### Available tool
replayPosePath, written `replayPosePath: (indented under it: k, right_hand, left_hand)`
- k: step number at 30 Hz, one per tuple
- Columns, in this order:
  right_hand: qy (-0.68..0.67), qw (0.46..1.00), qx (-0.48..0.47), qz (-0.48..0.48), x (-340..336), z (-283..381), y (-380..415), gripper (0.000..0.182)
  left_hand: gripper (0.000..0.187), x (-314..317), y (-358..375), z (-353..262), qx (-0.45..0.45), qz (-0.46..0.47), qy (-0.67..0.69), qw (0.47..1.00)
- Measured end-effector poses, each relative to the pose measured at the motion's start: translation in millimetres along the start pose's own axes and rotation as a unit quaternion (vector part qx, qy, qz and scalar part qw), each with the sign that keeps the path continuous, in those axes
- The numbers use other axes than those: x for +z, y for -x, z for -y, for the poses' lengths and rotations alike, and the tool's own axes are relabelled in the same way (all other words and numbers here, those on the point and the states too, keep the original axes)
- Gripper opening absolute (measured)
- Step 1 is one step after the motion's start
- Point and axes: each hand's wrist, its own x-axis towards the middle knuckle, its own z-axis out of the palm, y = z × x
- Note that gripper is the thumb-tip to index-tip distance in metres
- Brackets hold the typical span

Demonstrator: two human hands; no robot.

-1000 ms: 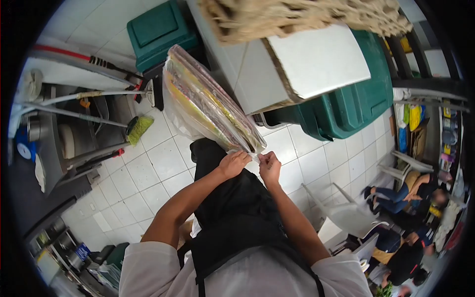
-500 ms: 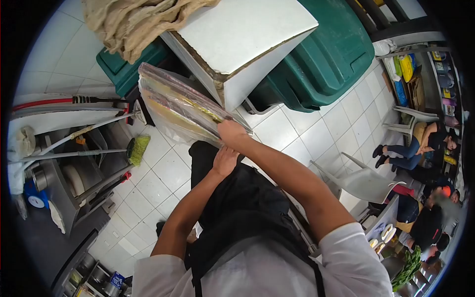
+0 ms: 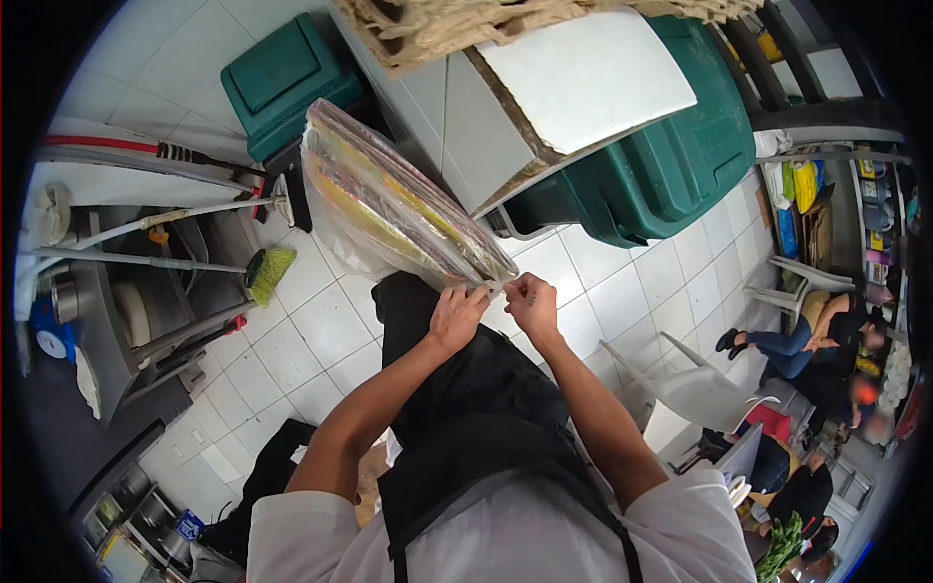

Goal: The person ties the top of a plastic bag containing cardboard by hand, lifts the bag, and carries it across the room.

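Observation:
A large clear plastic bag (image 3: 403,209) leans in front of my legs, with flat yellow, reddish and silvery layers showing through it. What the layers are I cannot make out. My left hand (image 3: 459,316) is closed on the near edge of the plastic, fingers bent. Just to its right, my right hand (image 3: 532,303) pinches the bag's near corner. The fingertips of both hands are close together there, and the bit of plastic between them is partly hidden.
Behind the bag stand a white-topped block (image 3: 593,83), a small green-lidded bin (image 3: 287,83) and a big green bin (image 3: 641,165). A broom (image 3: 269,275) and metal shelving (image 3: 155,330) are left. A white chair (image 3: 700,389) and several people are right.
My right hand has moved right and down to the bag's corner, apart from my left hand. My left hand has shifted slightly right. The view has tilted.

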Motion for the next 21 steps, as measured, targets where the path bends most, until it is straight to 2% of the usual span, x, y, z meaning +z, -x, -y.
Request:
replayPosePath:
  k: [1,4,5,9,11,12,14,17,18,19,20,21]
  right_hand:
    - [-0.084,0.993,0.079,-0.020,4,-4,3,0.009]
    - [-0.162,0.978,0.127,-0.030,12,-11,5,0.011]
    - [-0.167,0.977,0.128,-0.032,12,-12,6,0.011]
    - [-0.201,0.970,0.135,-0.016,14,-17,14,0.009]
    - [-0.198,0.972,0.123,-0.015,15,-22,15,0.010]
    - [-0.187,0.976,0.110,-0.011,16,-25,15,0.010]
    - [-0.179,0.979,0.099,-0.010,19,-29,15,0.010]
    - [-0.213,0.968,0.135,-0.001,18,-29,12,0.007]
    - [-0.093,0.995,0.033,-0.007,17,-28,11,0.007]
    - [0.030,0.997,-0.070,-0.013,14,-23,9,0.008]
    - [0.028,0.997,-0.068,-0.015,13,-17,6,0.008]
    - [0.095,0.990,-0.108,0.001,16,-10,3,0.008]
  left_hand:
    - [0.016,0,-1,0,0.006,0.010,-0.021,1.000]
    - [0.016,-1,-3,-4,0.009,0.058,-0.054,0.997]
    - [0.016,-1,-3,-5,-0.003,0.092,-0.066,0.994]
    - [0.015,-3,-5,-1,0.034,0.106,-0.069,0.991]
    - [0.015,-2,-8,5,0.105,0.135,-0.059,0.983]
    - [0.015,-1,-10,6,0.109,0.138,-0.059,0.983]
    - [0.016,-8,-17,7,0.149,0.198,-0.092,0.964]
    - [0.016,-8,-20,9,0.171,0.208,-0.098,0.958]
    - [0.016,-7,-20,10,0.175,0.210,-0.098,0.957]
    - [0.016,-5,-21,11,0.187,0.192,-0.086,0.960]
    - [0.015,-3,-21,12,0.199,0.175,-0.073,0.962]
    - [0.015,-2,-19,14,0.202,0.179,-0.071,0.960]
